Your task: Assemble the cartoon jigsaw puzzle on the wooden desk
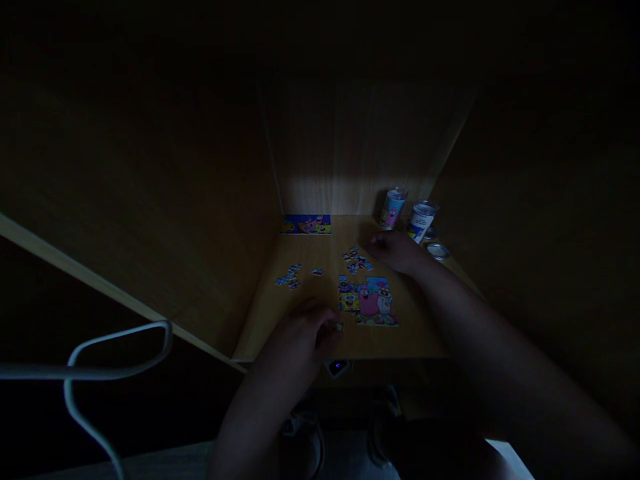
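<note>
The scene is very dark. A partly assembled cartoon jigsaw puzzle (369,301) lies on a wooden desk (300,293). My left hand (306,331) rests at the desk's near edge, left of the puzzle, fingers pinched on a small puzzle piece (339,326). My right hand (395,251) reaches further back, fingers curled down beside a loose cluster of pieces (356,260); whether it grips one cannot be made out. More loose pieces (289,276) lie to the left.
A reference picture (307,224) leans at the back wall. Two small printed tubes (393,208) (421,221) stand at the back right, with round lids (437,251) beside them. Wooden side panels enclose the desk. A white cable (115,340) loops at lower left.
</note>
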A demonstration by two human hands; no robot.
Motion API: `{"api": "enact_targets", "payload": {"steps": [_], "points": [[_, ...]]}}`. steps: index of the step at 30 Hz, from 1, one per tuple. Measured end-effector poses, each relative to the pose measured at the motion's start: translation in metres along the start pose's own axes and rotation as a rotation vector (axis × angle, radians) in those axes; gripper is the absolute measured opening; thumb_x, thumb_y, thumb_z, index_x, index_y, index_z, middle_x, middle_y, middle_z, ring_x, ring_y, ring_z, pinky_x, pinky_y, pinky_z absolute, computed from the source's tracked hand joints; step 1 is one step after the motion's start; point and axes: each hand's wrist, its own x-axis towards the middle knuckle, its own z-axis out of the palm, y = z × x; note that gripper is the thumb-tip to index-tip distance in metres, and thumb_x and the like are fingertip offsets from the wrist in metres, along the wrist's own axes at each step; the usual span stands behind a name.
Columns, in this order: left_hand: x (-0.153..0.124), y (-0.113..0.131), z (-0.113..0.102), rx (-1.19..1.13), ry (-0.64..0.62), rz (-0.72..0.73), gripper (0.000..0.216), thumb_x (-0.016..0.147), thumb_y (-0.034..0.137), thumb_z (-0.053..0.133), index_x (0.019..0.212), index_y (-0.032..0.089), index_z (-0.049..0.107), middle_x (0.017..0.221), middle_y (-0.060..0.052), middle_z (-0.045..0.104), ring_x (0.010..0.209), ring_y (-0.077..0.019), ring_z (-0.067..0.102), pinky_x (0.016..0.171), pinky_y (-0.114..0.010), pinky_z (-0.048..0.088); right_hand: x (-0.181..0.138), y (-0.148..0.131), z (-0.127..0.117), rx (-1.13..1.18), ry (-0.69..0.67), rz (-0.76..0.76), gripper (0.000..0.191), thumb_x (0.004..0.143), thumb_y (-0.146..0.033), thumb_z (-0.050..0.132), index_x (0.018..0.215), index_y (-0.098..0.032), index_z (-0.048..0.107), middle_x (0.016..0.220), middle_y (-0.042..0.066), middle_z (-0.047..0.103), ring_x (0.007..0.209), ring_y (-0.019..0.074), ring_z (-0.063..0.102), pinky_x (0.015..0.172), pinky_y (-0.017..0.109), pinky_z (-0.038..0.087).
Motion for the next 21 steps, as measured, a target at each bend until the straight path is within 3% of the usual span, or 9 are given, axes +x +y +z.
{"api": "enact_targets", "payload": {"steps": [8, 21], "points": [[0.009, 0.005, 0.012, 0.008, 0.040, -0.002, 0.009, 0.093, 0.016, 0.075, 0.098, 0.023, 0.072, 0.098, -0.001, 0.073, 0.086, -0.0195, 0.070, 0.075, -0.032, 0.049, 0.001, 0.003, 0.003, 0.003, 0.011, -0.011, 0.029, 0.102, -0.037, 0.057, 0.094, -0.019, 0.078, 0.091, 0.006, 0.081, 0.081, 0.0195, 0.071, 0.076, 0.029, 0.047], [0.016, 0.008, 0.023, 0.090, 0.122, -0.005, 0.010, 0.095, 0.018, 0.077, 0.100, 0.025, 0.072, 0.099, -0.001, 0.075, 0.092, -0.0209, 0.071, 0.080, -0.033, 0.050, 0.001, 0.004, 0.004, 0.001, 0.004, -0.033, 0.030, 0.103, -0.038, 0.056, 0.092, -0.020, 0.077, 0.087, 0.007, 0.079, 0.080, 0.0205, 0.070, 0.074, 0.030, 0.046]]}}
